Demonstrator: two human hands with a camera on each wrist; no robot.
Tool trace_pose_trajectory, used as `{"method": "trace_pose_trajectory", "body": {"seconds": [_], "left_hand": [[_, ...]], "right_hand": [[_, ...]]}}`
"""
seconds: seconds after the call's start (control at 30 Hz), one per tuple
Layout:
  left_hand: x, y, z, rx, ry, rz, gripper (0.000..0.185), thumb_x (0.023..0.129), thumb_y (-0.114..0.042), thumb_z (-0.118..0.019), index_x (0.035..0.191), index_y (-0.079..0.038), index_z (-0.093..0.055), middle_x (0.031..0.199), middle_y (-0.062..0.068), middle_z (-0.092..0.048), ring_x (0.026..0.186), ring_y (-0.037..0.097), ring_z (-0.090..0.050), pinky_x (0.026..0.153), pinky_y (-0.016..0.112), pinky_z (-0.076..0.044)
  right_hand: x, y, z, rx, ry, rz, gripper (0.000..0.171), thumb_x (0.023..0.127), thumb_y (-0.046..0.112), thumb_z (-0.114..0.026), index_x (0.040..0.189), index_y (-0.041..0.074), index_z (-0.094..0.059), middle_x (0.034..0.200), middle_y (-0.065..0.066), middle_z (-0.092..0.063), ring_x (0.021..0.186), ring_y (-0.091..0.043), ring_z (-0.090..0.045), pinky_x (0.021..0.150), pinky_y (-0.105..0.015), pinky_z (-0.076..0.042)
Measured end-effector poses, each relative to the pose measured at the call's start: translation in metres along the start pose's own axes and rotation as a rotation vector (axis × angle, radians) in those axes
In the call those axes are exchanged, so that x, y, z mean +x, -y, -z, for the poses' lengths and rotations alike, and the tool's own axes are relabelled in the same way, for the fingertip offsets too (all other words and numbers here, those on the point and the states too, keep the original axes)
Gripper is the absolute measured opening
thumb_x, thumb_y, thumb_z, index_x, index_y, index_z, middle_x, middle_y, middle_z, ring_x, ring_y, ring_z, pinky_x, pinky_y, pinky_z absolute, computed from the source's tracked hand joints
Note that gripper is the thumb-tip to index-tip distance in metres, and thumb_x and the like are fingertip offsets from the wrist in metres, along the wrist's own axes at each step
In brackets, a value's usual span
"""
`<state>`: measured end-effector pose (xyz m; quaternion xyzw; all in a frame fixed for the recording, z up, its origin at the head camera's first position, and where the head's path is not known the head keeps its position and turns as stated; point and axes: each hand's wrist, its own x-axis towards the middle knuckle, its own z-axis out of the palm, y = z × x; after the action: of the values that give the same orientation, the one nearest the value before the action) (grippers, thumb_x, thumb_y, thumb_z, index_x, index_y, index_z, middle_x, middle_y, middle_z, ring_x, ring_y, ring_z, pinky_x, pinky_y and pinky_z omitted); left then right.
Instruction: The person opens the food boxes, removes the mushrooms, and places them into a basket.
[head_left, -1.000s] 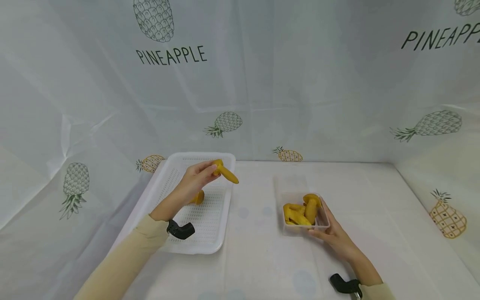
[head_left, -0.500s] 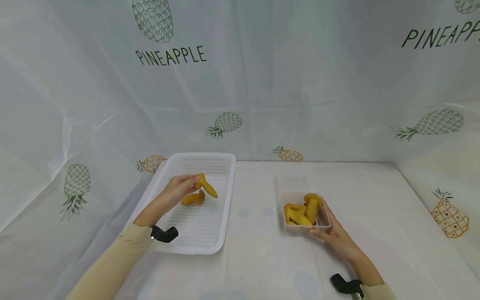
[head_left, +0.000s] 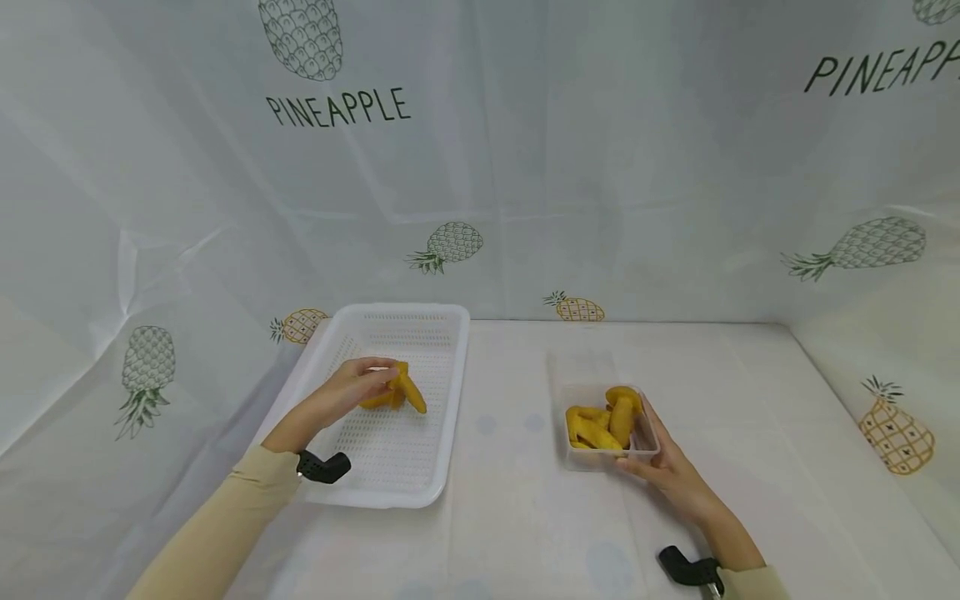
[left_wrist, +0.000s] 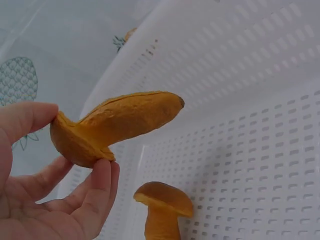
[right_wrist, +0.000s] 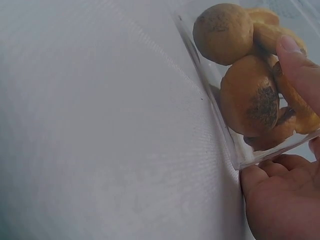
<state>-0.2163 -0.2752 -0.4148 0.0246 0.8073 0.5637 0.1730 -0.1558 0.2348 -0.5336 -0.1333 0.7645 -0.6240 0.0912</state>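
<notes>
Over the white perforated basket (head_left: 401,462), my left hand (head_left: 351,390) pinches a yellow-brown mushroom (left_wrist: 130,117) by its cap, the stem pointing away from the palm. In the left wrist view, another mushroom (left_wrist: 163,200) lies on the basket floor just below it. In the head view the held one partly covers it. On the right, my right hand (head_left: 671,479) grips the side and near corner of a clear plastic box (head_left: 600,461). Several mushrooms fill that box, one with a dark patch on its cap (right_wrist: 250,95).
A white cloth covers the table (head_left: 510,517), and a pineapple-printed sheet (head_left: 645,167) hangs behind and at both sides. The basket's raised rim (head_left: 459,367) stands at the left, with a stretch of table between it and the box.
My left hand has moved left and down into the basket area, carrying the mushroom close to the one lying there. The right hand and the box have stayed put.
</notes>
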Motion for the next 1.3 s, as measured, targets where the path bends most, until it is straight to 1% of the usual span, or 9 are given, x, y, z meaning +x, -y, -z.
{"method": "trace_pose_trajectory", "body": {"seconds": [0.07, 0.1, 0.33, 0.5, 0.7, 0.8, 1.03, 1.17, 1.3], "left_hand": [[-0.001, -0.001, 0.002, 0.001, -0.001, 0.0, 0.054, 0.104, -0.024, -0.055, 0.144, 0.009, -0.041, 0.142, 0.027, -0.049, 0.127, 0.037, -0.054, 0.107, 0.039, -0.042], [-0.002, -0.002, 0.002, 0.009, -0.004, -0.002, 0.053, 0.105, -0.023, -0.054, 0.145, 0.009, -0.04, 0.143, 0.028, -0.048, 0.127, 0.039, -0.053, 0.108, 0.04, -0.042], [-0.003, -0.011, 0.005, 0.017, -0.021, -0.03, 0.054, 0.104, -0.022, -0.054, 0.146, 0.008, -0.039, 0.145, 0.029, -0.045, 0.129, 0.041, -0.05, 0.111, 0.045, -0.037], [0.0, -0.017, 0.003, -0.009, -0.005, -0.052, 0.053, 0.105, -0.022, -0.053, 0.147, 0.007, -0.037, 0.146, 0.028, -0.044, 0.132, 0.042, -0.047, 0.11, 0.04, -0.039], [0.01, -0.025, -0.003, -0.054, 0.017, -0.097, 0.053, 0.105, -0.017, -0.053, 0.147, 0.009, -0.035, 0.147, 0.029, -0.042, 0.134, 0.042, -0.045, 0.107, 0.037, -0.042], [0.015, -0.03, -0.01, -0.073, 0.032, -0.119, 0.053, 0.104, -0.014, -0.055, 0.147, 0.01, -0.036, 0.146, 0.029, -0.044, 0.133, 0.042, -0.045, 0.108, 0.039, -0.042], [0.027, -0.049, -0.029, 0.008, 0.072, -0.151, 0.05, 0.101, -0.017, -0.06, 0.146, -0.001, -0.044, 0.145, 0.02, -0.05, 0.131, 0.033, -0.051, 0.11, 0.046, -0.04], [0.032, -0.064, -0.043, 0.005, 0.113, -0.183, 0.051, 0.1, -0.012, -0.06, 0.147, 0.0, -0.042, 0.145, 0.021, -0.049, 0.132, 0.034, -0.049, 0.111, 0.048, -0.038], [0.038, -0.078, -0.06, 0.011, 0.143, -0.213, 0.051, 0.1, -0.011, -0.062, 0.146, 0.0, -0.043, 0.143, 0.021, -0.051, 0.13, 0.033, -0.051, 0.11, 0.047, -0.04]], "right_hand": [[0.0, 0.0, 0.0, 0.015, 0.006, 0.006, 0.107, 0.092, 0.005, -0.072, 0.16, 0.034, 0.004, 0.164, -0.012, 0.019, 0.145, -0.04, 0.002, 0.081, -0.015, -0.048], [0.0, 0.0, 0.0, 0.019, 0.009, 0.01, 0.107, 0.092, 0.005, -0.072, 0.16, 0.034, 0.004, 0.164, -0.011, 0.019, 0.145, -0.04, 0.011, 0.085, -0.014, -0.047], [0.0, -0.001, 0.001, 0.027, 0.013, 0.022, 0.107, 0.091, 0.003, -0.072, 0.161, 0.031, 0.005, 0.164, -0.012, 0.019, 0.144, -0.043, 0.011, 0.087, -0.014, -0.046], [-0.001, -0.001, 0.001, 0.026, 0.012, 0.025, 0.107, 0.091, 0.004, -0.072, 0.161, 0.029, 0.005, 0.164, -0.012, 0.018, 0.145, -0.044, 0.015, 0.091, -0.009, -0.04], [-0.001, -0.002, 0.001, 0.028, 0.014, 0.031, 0.108, 0.091, 0.004, -0.073, 0.161, 0.03, 0.005, 0.164, -0.013, 0.018, 0.145, -0.044, 0.015, 0.093, -0.009, -0.039], [-0.001, -0.002, 0.001, 0.025, 0.014, 0.03, 0.108, 0.091, 0.005, -0.073, 0.161, 0.031, 0.004, 0.164, -0.013, 0.017, 0.145, -0.044, 0.015, 0.093, -0.008, -0.038], [-0.001, -0.001, 0.001, 0.026, 0.018, 0.026, 0.107, 0.091, 0.005, -0.072, 0.161, 0.028, 0.005, 0.164, -0.015, 0.017, 0.145, -0.046, 0.014, 0.094, -0.008, -0.036], [-0.002, 0.001, 0.001, 0.028, 0.022, 0.032, 0.107, 0.091, 0.004, -0.072, 0.161, 0.03, 0.005, 0.163, -0.017, 0.017, 0.145, -0.048, 0.013, 0.094, -0.01, -0.035], [-0.001, 0.002, 0.001, 0.035, 0.023, 0.043, 0.106, 0.091, 0.003, -0.071, 0.161, 0.031, 0.004, 0.164, -0.016, 0.017, 0.145, -0.048, 0.014, 0.094, -0.011, -0.036]]}}
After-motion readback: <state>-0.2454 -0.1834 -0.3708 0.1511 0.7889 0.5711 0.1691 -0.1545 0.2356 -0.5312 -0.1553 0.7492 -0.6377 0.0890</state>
